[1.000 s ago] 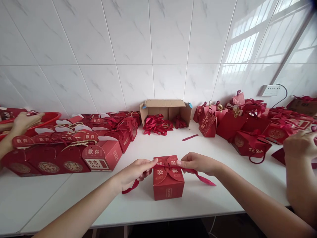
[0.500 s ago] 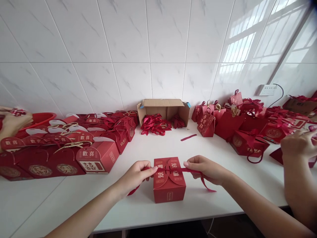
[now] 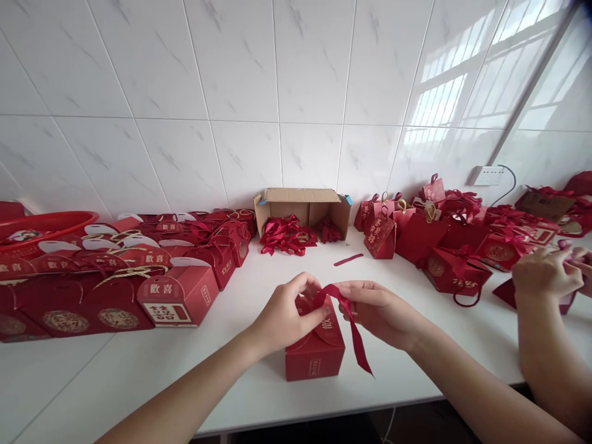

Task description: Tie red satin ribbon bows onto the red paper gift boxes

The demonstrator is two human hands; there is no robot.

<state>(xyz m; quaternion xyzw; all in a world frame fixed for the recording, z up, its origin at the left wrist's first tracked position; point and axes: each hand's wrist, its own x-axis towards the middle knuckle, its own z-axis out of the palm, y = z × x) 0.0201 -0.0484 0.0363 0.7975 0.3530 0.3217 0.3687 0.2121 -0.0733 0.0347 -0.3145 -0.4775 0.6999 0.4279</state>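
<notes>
A red gift box (image 3: 314, 357) with gold lettering stands near the front edge of the table. Over its top, a red ribbon (image 3: 357, 345) rises in a loop and one end hangs down past the box's right side. My left hand (image 3: 289, 311) is closed on the ribbon at the top of the box, thumb and fingers pinching it; part of the lid is hidden behind this hand. Just to the right, my right hand (image 3: 382, 311) pinches the ribbon between thumb and fingers, near the loop.
Rows of red gift boxes (image 3: 178, 296) fill the left, with a red basin (image 3: 46, 225) behind. A cardboard box (image 3: 303, 196) of ribbons stands against the wall. Red bags (image 3: 382, 234) and boxes crowd the right, where another person's hand (image 3: 548, 274) works. A ribbon strip (image 3: 348, 259) lies mid-table.
My hands have come together over the box from its two sides, and the ribbon, pulled out sideways before, now loops above the lid. The other person's hand at far left has gone from view.
</notes>
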